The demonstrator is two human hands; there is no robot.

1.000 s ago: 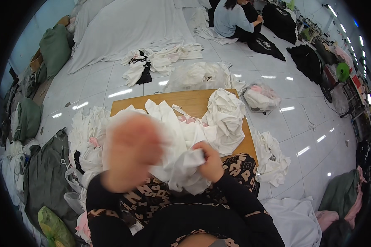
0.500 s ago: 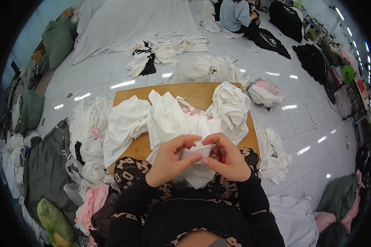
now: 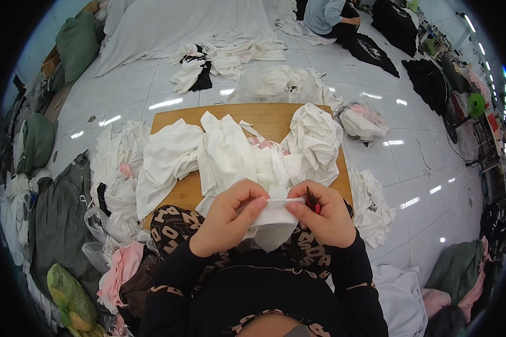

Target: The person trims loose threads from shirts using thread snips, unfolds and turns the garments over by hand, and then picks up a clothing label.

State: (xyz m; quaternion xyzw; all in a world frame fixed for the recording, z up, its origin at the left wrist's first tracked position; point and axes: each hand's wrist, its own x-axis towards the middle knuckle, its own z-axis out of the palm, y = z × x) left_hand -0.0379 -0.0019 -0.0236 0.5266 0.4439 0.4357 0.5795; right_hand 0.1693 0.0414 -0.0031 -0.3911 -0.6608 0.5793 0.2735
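Observation:
Both of my hands pinch a white cloth garment [image 3: 272,222] held close above my lap. My left hand [image 3: 226,220] grips its left edge with fingers curled. My right hand [image 3: 325,213] grips its right edge and also holds a small dark tool with a red part [image 3: 314,203] between its fingers. The garment runs forward onto a low wooden board [image 3: 264,119], where more white garments [image 3: 230,154] lie in a loose heap. Another bunched white piece [image 3: 319,140] sits at the board's right end.
Piles of white and pink clothing [image 3: 118,185] lie left of the board, with grey and green bags [image 3: 56,219] beyond. A clear bag of clothes [image 3: 362,122] sits to the right. Another person [image 3: 331,14] sits far back on the tiled floor beside dark garments [image 3: 430,81].
My left hand came down from a raised, blurred position and joined my right hand on the white garment. Both hands now hold it closer to my body.

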